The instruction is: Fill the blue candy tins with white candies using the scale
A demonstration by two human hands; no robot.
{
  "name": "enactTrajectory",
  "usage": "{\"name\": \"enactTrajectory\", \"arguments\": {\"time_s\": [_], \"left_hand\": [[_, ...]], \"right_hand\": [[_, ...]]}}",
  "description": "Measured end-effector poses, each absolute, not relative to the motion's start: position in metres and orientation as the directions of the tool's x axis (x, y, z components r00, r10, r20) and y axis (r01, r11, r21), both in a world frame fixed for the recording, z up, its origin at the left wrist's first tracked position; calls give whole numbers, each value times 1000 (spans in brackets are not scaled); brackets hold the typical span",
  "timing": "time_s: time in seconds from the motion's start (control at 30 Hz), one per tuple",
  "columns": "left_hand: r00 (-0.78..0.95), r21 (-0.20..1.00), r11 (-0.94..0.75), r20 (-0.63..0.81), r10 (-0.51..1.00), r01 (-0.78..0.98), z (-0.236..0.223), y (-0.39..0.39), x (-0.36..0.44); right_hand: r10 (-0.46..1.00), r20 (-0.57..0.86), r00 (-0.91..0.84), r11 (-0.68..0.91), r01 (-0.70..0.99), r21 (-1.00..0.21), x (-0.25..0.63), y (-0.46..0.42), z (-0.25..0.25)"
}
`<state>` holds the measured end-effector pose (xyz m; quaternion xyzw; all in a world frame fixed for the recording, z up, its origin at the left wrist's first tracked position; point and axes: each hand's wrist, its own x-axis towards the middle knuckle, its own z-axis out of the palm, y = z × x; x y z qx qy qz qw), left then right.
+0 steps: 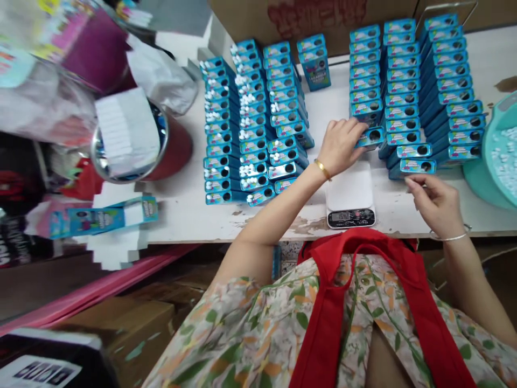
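Note:
My left hand [341, 144] is closed on a small blue candy box [370, 138], above the back of a white kitchen scale [349, 194]. That box has a dark round opening in its top, and its lower part is hidden. To the right, my right hand [439, 203] has thumb and forefinger pinched together at the near edge of another blue box [418, 167]. Whether it touches that box or holds something small, I cannot make out. Rows of similar blue boxes [365, 82] stand upright behind both hands.
On the left, more rows of boxes [218, 134] stand, many with white pellets on top. A turquoise basin [479, 172] of white pellets stands at the right edge. A metal pot [173, 145] and flattened cartons [100, 218] lie farther left. A cardboard box [258, 21] borders the back.

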<state>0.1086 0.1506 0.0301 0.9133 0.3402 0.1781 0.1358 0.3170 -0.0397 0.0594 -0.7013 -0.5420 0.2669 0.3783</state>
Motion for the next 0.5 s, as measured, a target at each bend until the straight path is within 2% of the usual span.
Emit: {"name": "enactTrajectory", "arguments": {"time_s": [0.17,0.3,0.37,0.4,0.5], "left_hand": [[717,292,-727,161,678,621,14,191,135],[634,316,-692,276,722,649,12,249,128],[484,364,-583,331,810,726,13,295,123],[402,380,-499,309,862,779,13,320,122],[258,290,-288,138,956,913,12,377,125]], "right_hand": [[889,-117,444,-308,389,-868,333,-71,42],[818,-196,540,-400,291,-869,347,-92,26],[785,-225,577,-435,255,-864,352,-101,16],[772,-240,589,-452,243,-858,354,-104,12],[746,-260,614,-481,226,-847,354,-112,5]]}}
